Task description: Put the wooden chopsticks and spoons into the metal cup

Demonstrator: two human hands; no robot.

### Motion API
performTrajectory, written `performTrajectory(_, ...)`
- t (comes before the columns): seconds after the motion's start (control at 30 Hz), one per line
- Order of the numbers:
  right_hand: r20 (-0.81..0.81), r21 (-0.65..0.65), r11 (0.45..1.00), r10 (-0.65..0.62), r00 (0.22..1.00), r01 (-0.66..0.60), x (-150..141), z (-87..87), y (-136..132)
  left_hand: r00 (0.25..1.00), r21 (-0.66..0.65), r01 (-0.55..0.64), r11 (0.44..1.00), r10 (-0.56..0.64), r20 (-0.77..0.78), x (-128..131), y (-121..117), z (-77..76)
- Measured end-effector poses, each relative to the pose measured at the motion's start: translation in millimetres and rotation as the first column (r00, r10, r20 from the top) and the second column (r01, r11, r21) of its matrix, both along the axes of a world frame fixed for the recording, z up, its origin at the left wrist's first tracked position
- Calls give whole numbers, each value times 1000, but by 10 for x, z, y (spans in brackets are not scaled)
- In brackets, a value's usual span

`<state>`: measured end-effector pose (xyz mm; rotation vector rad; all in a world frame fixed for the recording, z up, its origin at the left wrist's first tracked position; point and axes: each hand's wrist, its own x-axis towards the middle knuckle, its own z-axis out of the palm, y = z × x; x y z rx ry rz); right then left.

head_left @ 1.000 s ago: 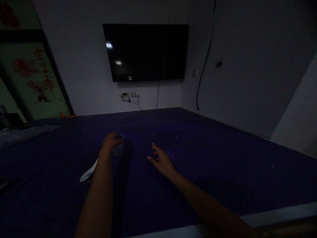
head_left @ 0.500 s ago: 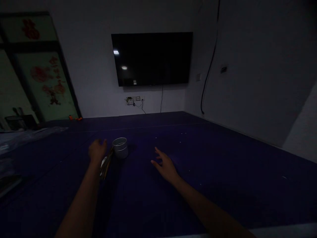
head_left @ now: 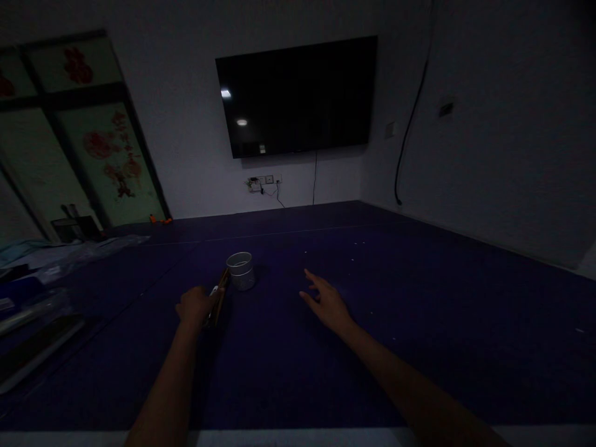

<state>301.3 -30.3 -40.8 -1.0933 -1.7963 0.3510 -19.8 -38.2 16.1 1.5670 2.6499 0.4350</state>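
A round silver-grey metal cup (head_left: 242, 282), open at the top, stands upright on the dark blue surface (head_left: 279, 360). Just left of it lies a bundle of slim, pen-like things (head_left: 216, 310), some brown or yellowish and one with a white part; the dim light hides their exact kind. My left hand (head_left: 195, 303) is at the bundle's left side, its thumb and fingertips closed over it; what they pinch is hidden. Right of the cup, my right hand (head_left: 329, 307) hovers or rests by the surface, fingers spread, with nothing in it.
At the left lie a flat dark slab with a pale edge (head_left: 41, 351), a blue box (head_left: 21, 295) and clear plastic wrapping (head_left: 105, 248). Small orange things (head_left: 161, 220) sit by the back wall. A television (head_left: 302, 99) hangs above. Tiny white bits dot the surface.
My left hand has come down and right onto the pen-like bundle. My right hand keeps its spread pose. The camera view has shifted left and tilted a little.
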Motion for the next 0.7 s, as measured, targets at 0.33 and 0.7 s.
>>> performTrajectory(0.33,56,-2,1000,4,998,-4,13,-1,5,997,-20,47,999,-48,-55,126,52,-134)
performTrajectory(0.7,63,8,1000,-8,998,7,4,-11,-7,993,-95,83,992,-90,-74,37,116,-209)
